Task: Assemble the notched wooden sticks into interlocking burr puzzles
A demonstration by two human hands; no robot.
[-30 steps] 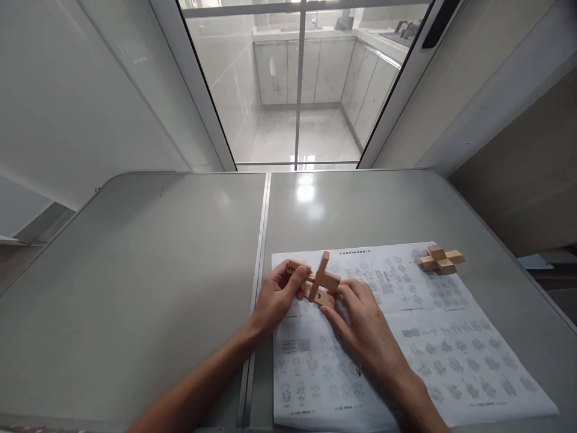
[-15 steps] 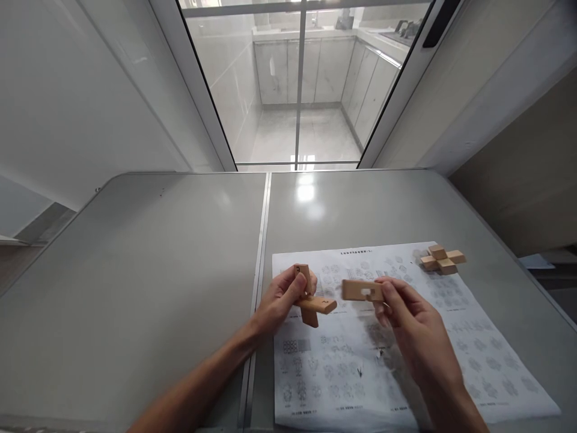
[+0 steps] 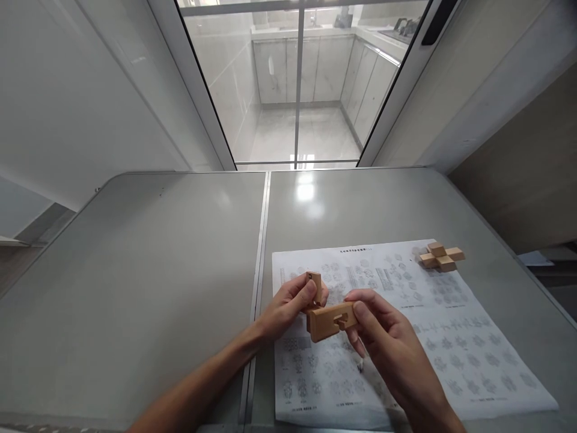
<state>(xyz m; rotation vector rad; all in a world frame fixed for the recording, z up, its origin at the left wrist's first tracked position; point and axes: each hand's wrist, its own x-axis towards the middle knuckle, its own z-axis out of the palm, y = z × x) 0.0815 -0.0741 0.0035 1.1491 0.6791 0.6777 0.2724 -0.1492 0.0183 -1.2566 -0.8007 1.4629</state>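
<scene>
My left hand [image 3: 293, 304] grips two joined wooden puzzle pieces [image 3: 315, 286]; the upright one has a dark mark at its top end. Between finger and thumb, my right hand [image 3: 383, 337] pinches a slotted wooden puzzle piece [image 3: 325, 323] by its right end. A notched opening shows near the middle of that piece. It lies across the front of the pieces in my left hand and hides much of them; whether they touch I cannot tell. Both hands are above a printed sheet [image 3: 451, 361].
An assembled wooden cross-shaped puzzle [image 3: 442, 257] rests at the sheet's upper right corner. The sheet, covered in small diagrams, lies on the right half of a grey table [image 3: 189, 252] with a metal seam [image 3: 261, 240]. A glass door [image 3: 274, 129] stands behind the table.
My right hand has moved left and slightly down, bringing the slotted piece in front of the joined pieces. My left hand has shifted slightly right.
</scene>
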